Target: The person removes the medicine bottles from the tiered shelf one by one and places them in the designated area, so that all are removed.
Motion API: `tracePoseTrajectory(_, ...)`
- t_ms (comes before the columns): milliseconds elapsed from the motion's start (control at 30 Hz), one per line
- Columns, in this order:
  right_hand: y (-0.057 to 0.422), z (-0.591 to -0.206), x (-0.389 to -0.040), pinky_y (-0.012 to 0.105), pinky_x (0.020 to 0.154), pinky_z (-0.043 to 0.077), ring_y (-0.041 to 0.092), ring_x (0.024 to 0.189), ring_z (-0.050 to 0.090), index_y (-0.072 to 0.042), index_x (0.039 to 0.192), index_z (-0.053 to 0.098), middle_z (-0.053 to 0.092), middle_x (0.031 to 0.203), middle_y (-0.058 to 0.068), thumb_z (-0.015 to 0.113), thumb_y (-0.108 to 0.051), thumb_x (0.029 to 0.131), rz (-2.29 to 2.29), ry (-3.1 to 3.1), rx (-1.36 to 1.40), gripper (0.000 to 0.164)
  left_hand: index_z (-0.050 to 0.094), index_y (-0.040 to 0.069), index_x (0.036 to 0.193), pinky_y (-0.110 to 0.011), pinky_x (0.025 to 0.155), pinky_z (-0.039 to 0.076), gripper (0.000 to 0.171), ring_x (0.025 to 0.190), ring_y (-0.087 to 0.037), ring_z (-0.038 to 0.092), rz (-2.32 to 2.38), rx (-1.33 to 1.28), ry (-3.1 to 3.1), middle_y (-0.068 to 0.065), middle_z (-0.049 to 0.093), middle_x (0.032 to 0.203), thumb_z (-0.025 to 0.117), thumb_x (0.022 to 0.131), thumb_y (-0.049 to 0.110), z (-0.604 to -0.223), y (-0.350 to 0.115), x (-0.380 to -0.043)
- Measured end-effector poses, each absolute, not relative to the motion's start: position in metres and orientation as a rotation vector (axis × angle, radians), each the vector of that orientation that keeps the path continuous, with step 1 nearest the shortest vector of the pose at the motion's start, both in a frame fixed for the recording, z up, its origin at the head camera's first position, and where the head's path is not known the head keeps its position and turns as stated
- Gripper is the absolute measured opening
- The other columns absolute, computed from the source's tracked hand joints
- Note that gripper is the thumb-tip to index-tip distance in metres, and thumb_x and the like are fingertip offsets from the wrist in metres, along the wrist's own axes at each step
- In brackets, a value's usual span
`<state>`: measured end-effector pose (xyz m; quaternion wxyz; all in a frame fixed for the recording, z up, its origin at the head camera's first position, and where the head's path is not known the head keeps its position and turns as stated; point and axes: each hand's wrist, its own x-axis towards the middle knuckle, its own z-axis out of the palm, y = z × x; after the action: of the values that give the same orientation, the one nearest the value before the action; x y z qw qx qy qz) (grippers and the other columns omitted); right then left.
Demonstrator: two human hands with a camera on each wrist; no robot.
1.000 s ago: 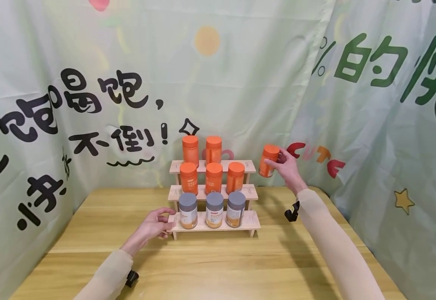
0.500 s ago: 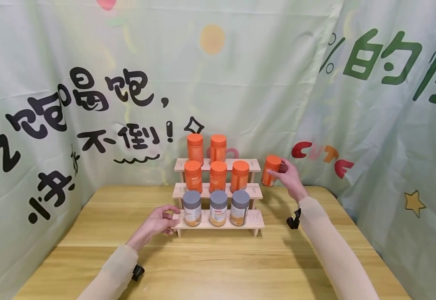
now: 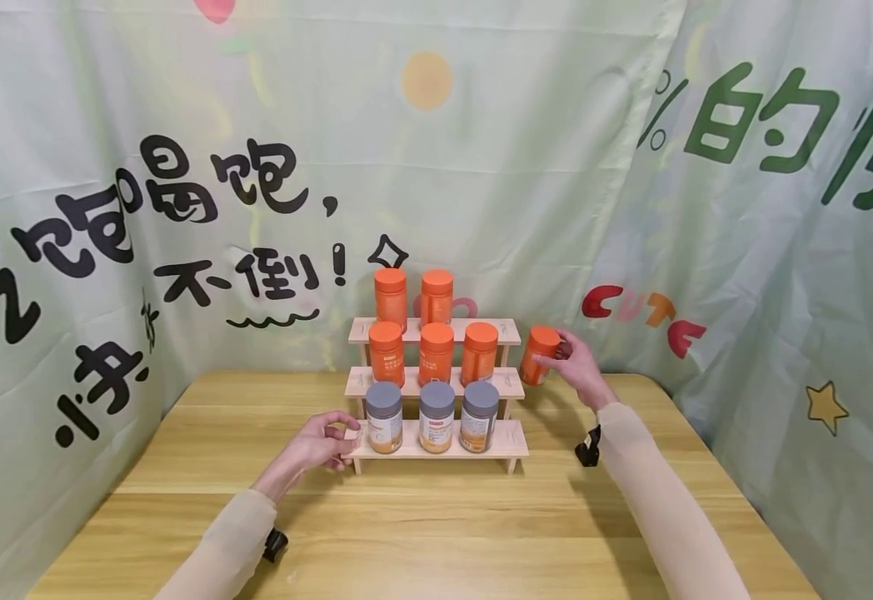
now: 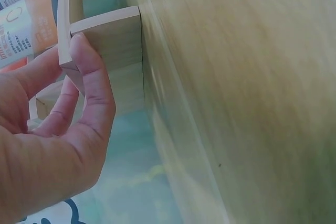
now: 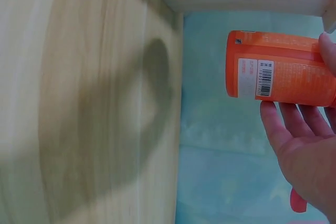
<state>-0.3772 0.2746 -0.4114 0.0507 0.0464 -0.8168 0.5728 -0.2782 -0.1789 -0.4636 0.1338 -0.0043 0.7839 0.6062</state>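
A three-tier wooden display rack (image 3: 510, 437) stands on the table. My left hand (image 3: 318, 442) pinches the left end of its lowest board; in the left wrist view, the thumb and fingers (image 4: 93, 85) lie on either side of that board. To the right of the rack, my right hand (image 3: 583, 368) holds an orange jar (image 3: 540, 354) with an orange lid. The right wrist view shows the jar's barcode label (image 5: 255, 78) and its base above the table level. Three grey-lidded jars (image 3: 436, 423) stand on the lowest tier, three orange jars (image 3: 436, 357) on the middle tier and two orange jars (image 3: 436, 300) on top.
The wooden table (image 3: 436, 533) reaches back to a printed cloth backdrop (image 3: 511, 183), which also hangs along both sides. A black wrist camera (image 3: 589, 447) sits under the right sleeve, another black wrist camera (image 3: 275, 546) by the left.
My right hand has lowered the orange jar beside the rack. My left hand stays at the lowest board's left end. The head view has shifted slightly.
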Motion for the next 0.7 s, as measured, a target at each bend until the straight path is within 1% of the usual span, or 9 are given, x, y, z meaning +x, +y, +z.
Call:
tracePoseTrajectory(100,0.275,-0.415,-0.377,0.025,0.093,0.048,0.036,0.126,0.051,-0.004,0.148,0.035,0.05,0.141,0.024,0.072,-0.011,0.089,1.71,-2.505,0.153,0.07,0.058,0.003,0.117,-0.03,0.055,0.054,0.033,0.065,-0.022,0.061,1.758,-0.014,2.268,-0.01,0.053,0.086,0.069,0.086,0.001,-0.463,-0.179,-0.278)
tracePoseTrajectory(300,0.278,-0.422,-0.378,0.029,0.095,0.049,0.037,0.123,0.053,0.0,0.146,0.038,0.052,0.138,0.026,0.073,-0.009,0.087,1.647,-2.536,0.173,0.069,0.058,0.003,0.116,-0.03,0.054,0.053,0.033,0.065,-0.022,0.06,1.746,-0.01,2.28,-0.01,0.051,0.086,0.069,0.085,0.0,-0.462,-0.18,-0.279)
tracePoseTrajectory(367,0.279,-0.426,-0.379,0.033,0.097,0.049,0.037,0.123,0.053,0.0,0.146,0.037,0.052,0.138,0.026,0.073,-0.009,0.087,1.634,-2.55,0.17,0.069,0.058,0.003,0.116,-0.029,0.054,0.053,0.033,0.064,-0.022,0.06,1.743,-0.012,2.28,-0.009,0.05,0.085,0.069,0.085,-0.001,-0.461,-0.18,-0.279)
tracePoseTrajectory(533,0.279,-0.434,-0.378,0.047,0.105,0.045,0.04,0.125,0.051,0.003,0.146,0.034,0.049,0.14,0.029,0.072,-0.009,0.088,1.625,-2.58,0.178,0.07,0.058,0.003,0.116,-0.029,0.053,0.053,0.033,0.063,-0.022,0.06,1.742,-0.013,2.275,-0.009,0.049,0.085,0.068,0.085,-0.002,-0.462,-0.18,-0.279)
tracePoseTrajectory(700,0.28,-0.44,-0.376,0.052,0.108,0.041,0.042,0.128,0.049,0.003,0.147,0.033,0.047,0.141,0.029,0.072,-0.009,0.089,1.601,-2.616,0.164,0.071,0.058,0.003,0.116,-0.029,0.053,0.053,0.033,0.063,-0.021,0.06,1.742,-0.009,2.27,-0.009,0.049,0.084,0.068,0.085,-0.002,-0.463,-0.179,-0.28)
